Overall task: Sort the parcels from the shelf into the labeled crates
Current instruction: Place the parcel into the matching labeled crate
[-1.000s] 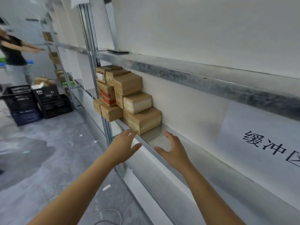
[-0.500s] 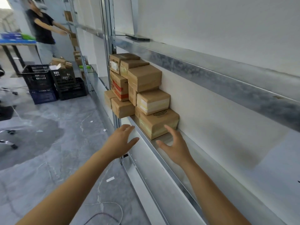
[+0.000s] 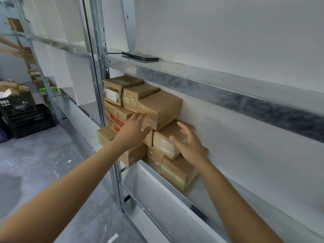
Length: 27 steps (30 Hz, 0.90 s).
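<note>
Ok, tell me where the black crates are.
Head view, far left: the black crates stand on the floor beside the shelving, well left of the parcel stack.

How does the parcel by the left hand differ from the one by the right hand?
The upper parcel, by the left hand, is larger and plain brown with clear tape; the lower parcel, by the right hand, is smaller, with a pale band on its front. Both are stacked cardboard boxes.
</note>
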{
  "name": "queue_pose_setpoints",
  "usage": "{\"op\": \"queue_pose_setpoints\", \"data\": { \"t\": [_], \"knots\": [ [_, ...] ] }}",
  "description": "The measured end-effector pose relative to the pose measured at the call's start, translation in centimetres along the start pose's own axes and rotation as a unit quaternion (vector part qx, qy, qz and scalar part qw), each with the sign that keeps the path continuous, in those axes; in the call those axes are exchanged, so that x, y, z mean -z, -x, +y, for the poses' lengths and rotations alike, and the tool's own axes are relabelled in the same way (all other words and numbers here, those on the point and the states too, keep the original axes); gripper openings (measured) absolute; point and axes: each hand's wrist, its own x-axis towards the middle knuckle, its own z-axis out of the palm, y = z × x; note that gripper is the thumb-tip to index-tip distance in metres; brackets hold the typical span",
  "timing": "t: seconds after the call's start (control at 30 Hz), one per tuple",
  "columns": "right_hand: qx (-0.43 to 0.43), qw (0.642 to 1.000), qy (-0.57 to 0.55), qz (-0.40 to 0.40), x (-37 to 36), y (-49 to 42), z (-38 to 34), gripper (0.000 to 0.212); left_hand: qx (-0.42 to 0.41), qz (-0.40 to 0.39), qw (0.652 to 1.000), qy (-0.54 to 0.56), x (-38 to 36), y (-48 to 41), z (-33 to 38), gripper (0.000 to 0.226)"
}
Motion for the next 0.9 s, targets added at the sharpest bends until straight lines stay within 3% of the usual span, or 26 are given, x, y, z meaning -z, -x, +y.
{"op": "queue_pose_setpoints", "data": {
  "t": [0.23, 0.53, 0.77, 0.9],
  "knots": [
    [-0.049, 0.998, -0.01, 0.038, -4.0, -5.5, -2.0, 0.065, -0.002, 0.032, 0.993, 0.11, 0.8, -5.9, -3.3, 0.054],
    [-0.1, 0.992, -0.023, 0.066, -6.3, -7.2, -3.2, 0.069, -0.022, 0.057, 0.985, 0.16, 0.5, -7.5, -5.4, 0.048],
    [-0.097, 0.985, -0.088, 0.116, -7.6, -6.9, -3.8, 0.068, 0.001, 0.029, 0.962, 0.27, 0.8, -7.8, -5.5, 0.035],
    [-0.058, 0.982, -0.105, 0.146, -8.0, -5.0, -4.3, 0.061, -0.013, 0.021, 0.953, 0.303, 0.8, -7.6, -5.4, 0.043]
  ]
}}
